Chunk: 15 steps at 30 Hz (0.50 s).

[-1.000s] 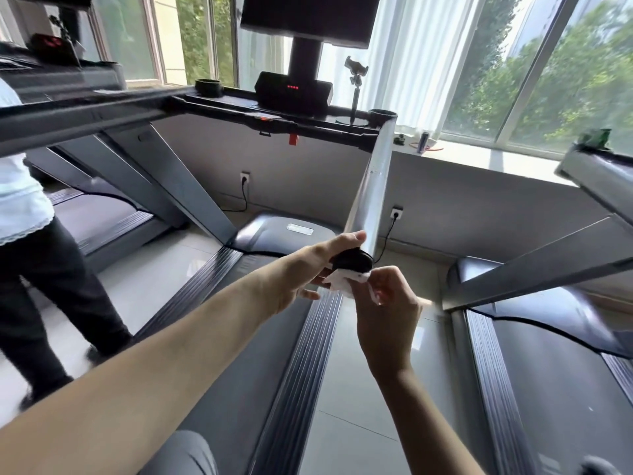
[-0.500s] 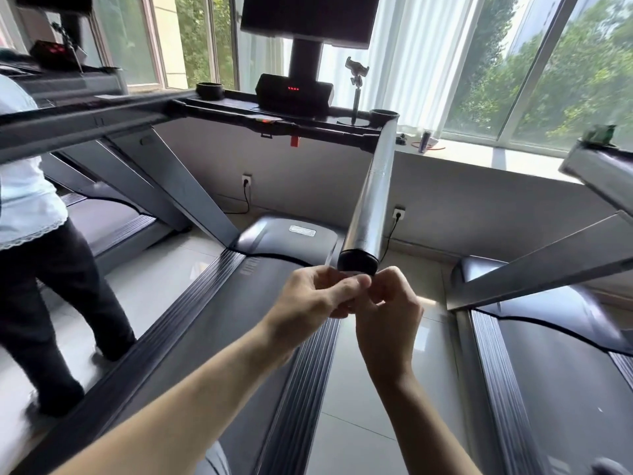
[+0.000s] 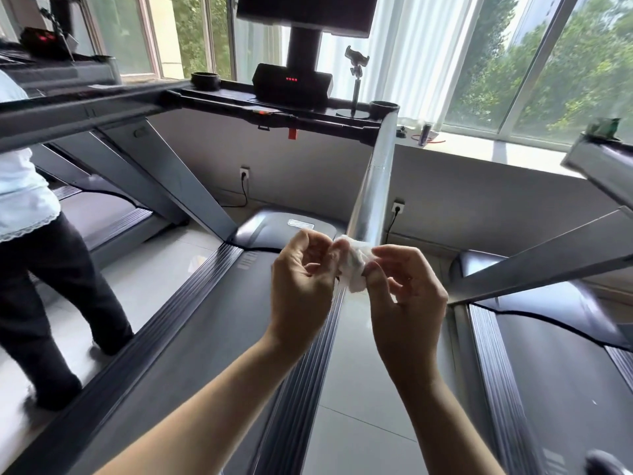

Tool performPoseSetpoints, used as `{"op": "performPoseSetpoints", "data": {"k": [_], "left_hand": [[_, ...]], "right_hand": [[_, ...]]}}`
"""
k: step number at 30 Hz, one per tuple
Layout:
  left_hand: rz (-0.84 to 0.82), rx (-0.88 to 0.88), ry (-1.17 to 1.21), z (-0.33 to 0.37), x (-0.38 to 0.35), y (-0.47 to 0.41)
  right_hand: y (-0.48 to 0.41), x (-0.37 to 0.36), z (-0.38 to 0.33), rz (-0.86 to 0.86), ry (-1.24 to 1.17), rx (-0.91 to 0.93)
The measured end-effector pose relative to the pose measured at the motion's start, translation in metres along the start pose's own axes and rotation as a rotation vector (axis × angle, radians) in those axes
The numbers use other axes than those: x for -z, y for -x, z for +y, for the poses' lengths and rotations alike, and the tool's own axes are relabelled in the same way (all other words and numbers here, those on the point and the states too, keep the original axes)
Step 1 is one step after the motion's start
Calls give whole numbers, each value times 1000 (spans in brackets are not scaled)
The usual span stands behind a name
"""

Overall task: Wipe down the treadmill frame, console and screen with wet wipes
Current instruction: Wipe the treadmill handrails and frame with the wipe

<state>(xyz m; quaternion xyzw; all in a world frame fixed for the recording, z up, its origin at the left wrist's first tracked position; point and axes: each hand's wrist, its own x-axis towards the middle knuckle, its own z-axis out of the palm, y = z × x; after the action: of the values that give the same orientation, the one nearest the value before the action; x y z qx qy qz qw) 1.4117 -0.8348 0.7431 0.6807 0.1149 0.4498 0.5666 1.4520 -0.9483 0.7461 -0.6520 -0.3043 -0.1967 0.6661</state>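
Both hands are up in front of you, close together at mid-frame. Your left hand (image 3: 301,275) has its fingers curled, and its grip is closed on the left edge of the crumpled white wet wipe (image 3: 354,265). Your right hand (image 3: 404,289) pinches the wipe's right side between thumb and forefinger, its other fingers loosely bent. The wipe is bunched into a small wad between the two grips. It sits right at the lower end of the silver metal handrail tube (image 3: 375,186), overlapping the tube's end from this angle; actual contact cannot be told. The tube slopes up and away to the black console deck, where a round black cup holder (image 3: 384,108) sits at its top. On the deck stands the black console block with red lit digits (image 3: 293,85). The dark flat screen (image 3: 305,12) is mounted on a post above it, and a black phone clamp on a thin stand (image 3: 357,63) is just to its right. Below your forearms run the dark grey running belt (image 3: 212,337) and the ribbed side rail (image 3: 301,389). At far left, a person in a white top and black trousers (image 3: 30,269) stands on the neighbouring treadmill. At far right, a green packet (image 3: 604,130) rests on top of another machine's frame, near the white window sill (image 3: 496,149).
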Motion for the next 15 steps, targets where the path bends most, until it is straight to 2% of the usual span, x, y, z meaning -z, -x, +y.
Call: {"op": "performPoseSetpoints", "data": {"k": [4,8,12,15], "left_hand": [[95,-5,-1,-11,-12,3],[22,-159,-97,-8,-10,17],[15,-307,-137,-10,-10,10],[24,-124,93,-7,-15,10]], "right_hand": [[-2,2,8,15,-15,-84],[-5,8,10,-10,-70,-121],[-11,16,13,-31,-226,-199],[-13,18,14,-66,-305,-284]]}}
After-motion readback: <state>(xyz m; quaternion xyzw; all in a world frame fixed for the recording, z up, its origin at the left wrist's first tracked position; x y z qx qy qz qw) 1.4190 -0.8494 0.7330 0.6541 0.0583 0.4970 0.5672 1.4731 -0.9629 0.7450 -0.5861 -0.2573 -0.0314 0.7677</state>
